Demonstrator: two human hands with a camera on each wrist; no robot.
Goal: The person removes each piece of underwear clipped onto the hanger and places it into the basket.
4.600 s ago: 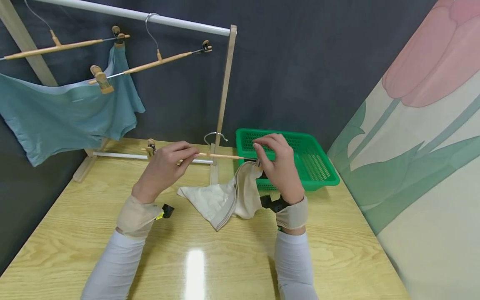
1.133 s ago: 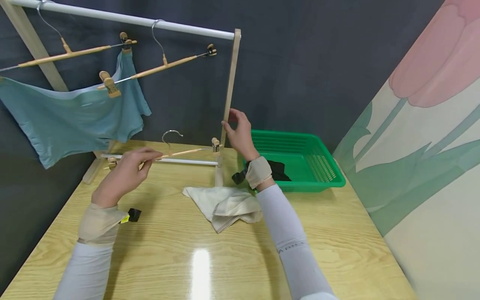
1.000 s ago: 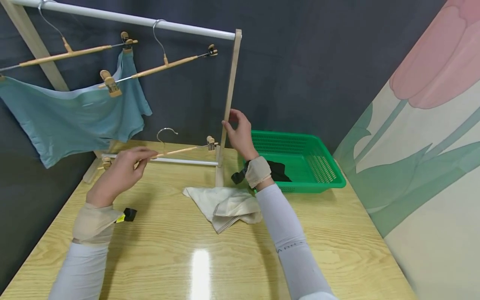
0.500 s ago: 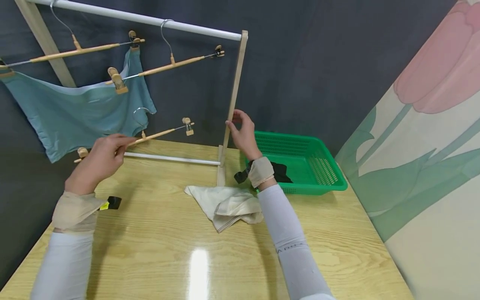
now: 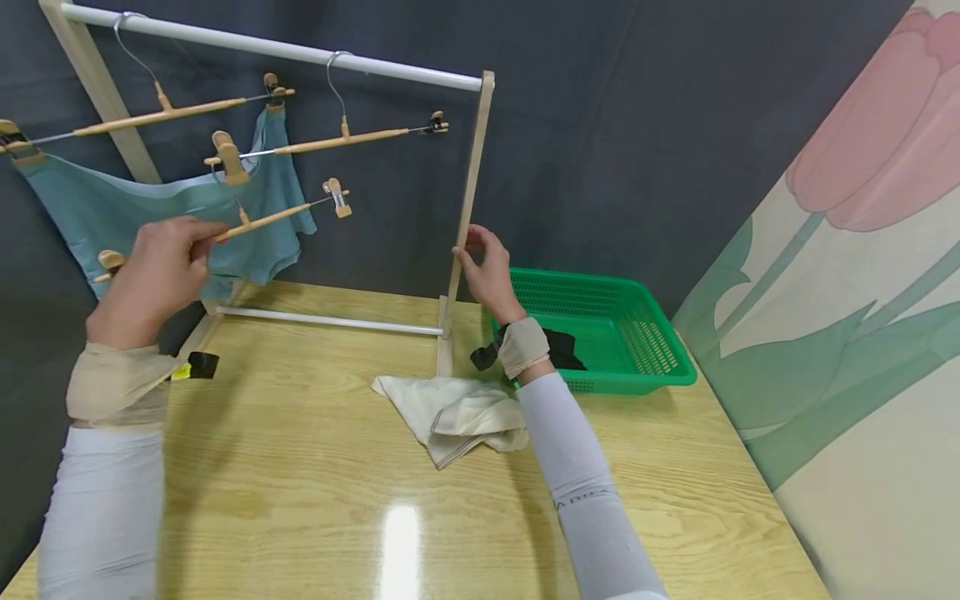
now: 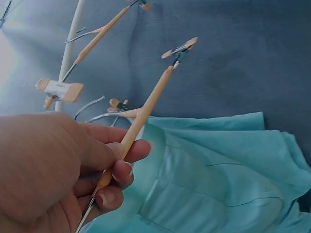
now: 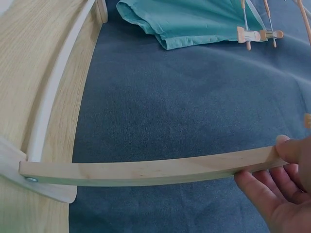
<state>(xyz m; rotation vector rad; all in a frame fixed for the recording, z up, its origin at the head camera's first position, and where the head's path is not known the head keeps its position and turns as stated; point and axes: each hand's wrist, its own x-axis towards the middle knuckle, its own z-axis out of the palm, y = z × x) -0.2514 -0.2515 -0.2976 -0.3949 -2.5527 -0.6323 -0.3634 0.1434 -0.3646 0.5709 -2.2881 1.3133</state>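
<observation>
In the head view, a wooden clip hanger [image 5: 273, 218] is held up by the left hand [image 5: 153, 271], in front of the teal garment [image 5: 123, 200] and below the white rail [image 5: 277, 50]; the rack's wooden post [image 5: 474, 175] is held by the right hand [image 5: 489, 273]; a light, stiff hanger can be presumed, best taken near mid-bar, since tipping is likely from an end hold; the glossy wood-grain table [image 5: 300, 467] is topped by a crumpled white cloth [image 5: 450, 410] and a green basket [image 5: 637, 385]; the room is bounded by a dark backdrop [image 5: 600, 167] and a tulip mural [image 5: 847, 175]; in the left wrist view, the bar is seen pinched between thumb and fingertips, with no cloth gripped by its upper clip [image 6: 180, 48]; in the right wrist view, the post is pinched likewise, thumb above, fingers below.
</observation>
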